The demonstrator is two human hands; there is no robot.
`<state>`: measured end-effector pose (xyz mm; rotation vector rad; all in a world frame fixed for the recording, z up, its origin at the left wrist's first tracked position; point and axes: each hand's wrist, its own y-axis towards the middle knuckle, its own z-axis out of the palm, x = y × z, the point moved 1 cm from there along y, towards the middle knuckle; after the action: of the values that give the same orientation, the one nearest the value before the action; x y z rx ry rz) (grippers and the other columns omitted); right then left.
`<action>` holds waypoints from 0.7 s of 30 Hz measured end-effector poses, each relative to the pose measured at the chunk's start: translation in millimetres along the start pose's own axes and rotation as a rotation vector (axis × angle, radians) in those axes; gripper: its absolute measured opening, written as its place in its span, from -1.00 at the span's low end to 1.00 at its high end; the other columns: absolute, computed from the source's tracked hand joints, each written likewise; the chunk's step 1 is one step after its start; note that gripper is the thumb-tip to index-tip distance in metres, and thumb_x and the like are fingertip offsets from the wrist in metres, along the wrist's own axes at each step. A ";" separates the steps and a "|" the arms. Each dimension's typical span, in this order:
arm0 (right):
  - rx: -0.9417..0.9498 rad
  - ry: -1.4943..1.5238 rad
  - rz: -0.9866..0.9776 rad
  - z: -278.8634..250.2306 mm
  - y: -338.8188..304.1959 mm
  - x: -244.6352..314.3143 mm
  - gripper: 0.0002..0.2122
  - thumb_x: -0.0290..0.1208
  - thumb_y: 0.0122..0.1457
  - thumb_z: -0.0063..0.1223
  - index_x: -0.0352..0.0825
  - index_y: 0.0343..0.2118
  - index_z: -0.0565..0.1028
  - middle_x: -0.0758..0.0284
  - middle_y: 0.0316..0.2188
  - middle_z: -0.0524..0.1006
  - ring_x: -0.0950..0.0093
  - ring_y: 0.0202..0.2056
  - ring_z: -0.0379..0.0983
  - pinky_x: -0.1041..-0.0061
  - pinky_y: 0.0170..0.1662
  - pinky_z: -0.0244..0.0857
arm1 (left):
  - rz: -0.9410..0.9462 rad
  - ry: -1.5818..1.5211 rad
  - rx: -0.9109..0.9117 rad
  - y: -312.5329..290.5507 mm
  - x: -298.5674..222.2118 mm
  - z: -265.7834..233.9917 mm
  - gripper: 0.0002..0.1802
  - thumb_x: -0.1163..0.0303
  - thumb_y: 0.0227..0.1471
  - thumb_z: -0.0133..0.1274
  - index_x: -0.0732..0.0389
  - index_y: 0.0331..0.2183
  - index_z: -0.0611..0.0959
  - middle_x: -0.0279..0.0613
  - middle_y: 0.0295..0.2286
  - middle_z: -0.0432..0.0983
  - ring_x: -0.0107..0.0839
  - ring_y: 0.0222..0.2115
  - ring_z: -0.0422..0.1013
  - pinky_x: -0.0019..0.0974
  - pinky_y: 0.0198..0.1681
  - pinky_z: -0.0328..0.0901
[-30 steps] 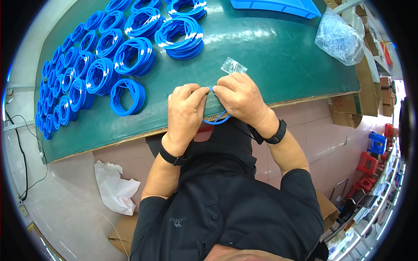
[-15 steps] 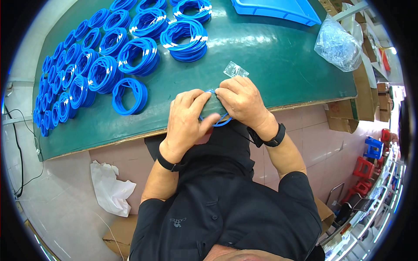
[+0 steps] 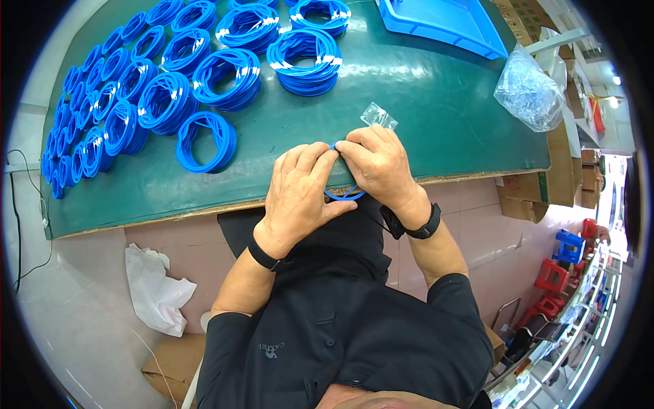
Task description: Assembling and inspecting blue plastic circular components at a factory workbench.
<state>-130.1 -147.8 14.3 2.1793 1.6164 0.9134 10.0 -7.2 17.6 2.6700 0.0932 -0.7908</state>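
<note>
Both hands pinch the top of a small coil of thin blue tubing or cable [image 3: 346,198] at the table's near edge. My left hand [image 3: 296,191] has its fingertips closed on it, with the thumb stretched along its lower side. Opposite, my right hand [image 3: 378,163] is closed on the same spot, its fingertips nearly meeting the left ones. Most of the coil is hidden behind the hands. Just beyond the right hand lies a small clear plastic bag [image 3: 379,116]. A finished-looking loose blue coil [image 3: 227,144] rests to the left of my hands.
Stacks of blue coils [image 3: 306,78] fill the left and far side of the green table [image 3: 436,136]. A blue tray [image 3: 446,33] stands at the far right. A clear bag of small plastic pieces [image 3: 530,92] hangs by the right edge, above cardboard boxes [image 3: 528,198].
The view has shifted slightly, so the table's things sit a little differently. My hands stay together on the coil; the left fingers have drawn closer to the right ones.
</note>
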 end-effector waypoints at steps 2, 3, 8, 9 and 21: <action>0.010 -0.002 0.005 0.1 -0.7 -0.6 -0.85 -0.53 0.03 0.32 -0.28 -0.29 0.69 0.41 -0.32 0.59 0.37 -0.26 0.53 0.32 -0.20 0.35 | 0.002 -0.001 0.004 1.4 -1.1 -0.5 -0.05 0.01 -0.35 0.60 0.20 0.08 0.62 -0.14 0.08 0.51 -0.03 0.13 0.39 0.03 0.20 0.28; 0.006 0.002 0.012 1.0 -1.0 -1.2 -0.84 -0.53 0.03 0.32 -0.28 -0.28 0.69 0.41 -0.31 0.59 0.36 -0.26 0.52 0.32 -0.20 0.35 | -0.002 -0.003 0.003 1.4 -1.0 -0.5 -0.05 0.01 -0.35 0.60 0.20 0.08 0.62 -0.14 0.08 0.51 -0.03 0.13 0.39 0.03 0.20 0.28; -0.003 0.010 0.009 2.4 -0.1 -1.6 -0.83 -0.55 0.01 0.32 -0.29 -0.28 0.70 0.41 -0.30 0.61 0.36 -0.24 0.52 0.32 -0.20 0.35 | -0.006 -0.015 -0.009 1.2 -0.9 -1.4 -0.06 0.03 -0.35 0.61 0.19 0.08 0.63 -0.15 0.07 0.52 -0.04 0.12 0.40 0.02 0.19 0.29; 0.000 0.009 0.007 2.3 0.0 -2.3 -0.83 -0.55 0.01 0.33 -0.29 -0.28 0.70 0.41 -0.29 0.61 0.36 -0.24 0.53 0.32 -0.20 0.35 | -0.007 -0.017 -0.010 1.4 -0.6 -1.2 -0.06 0.03 -0.35 0.61 0.19 0.08 0.63 -0.15 0.07 0.52 -0.04 0.12 0.40 0.02 0.19 0.29; 0.006 -0.013 0.016 1.3 -0.9 1.2 -0.82 -0.54 0.01 0.34 -0.28 -0.27 0.71 0.43 -0.31 0.61 0.38 -0.25 0.53 0.32 -0.19 0.37 | -0.012 -0.029 -0.013 1.7 -2.2 -2.3 -0.05 0.13 -0.39 0.64 0.18 0.09 0.63 -0.17 0.07 0.52 -0.06 0.12 0.41 0.01 0.19 0.29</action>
<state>-129.7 -146.1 13.1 2.2006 1.6005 0.8985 9.5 -7.9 21.1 2.6470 0.1075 -0.8297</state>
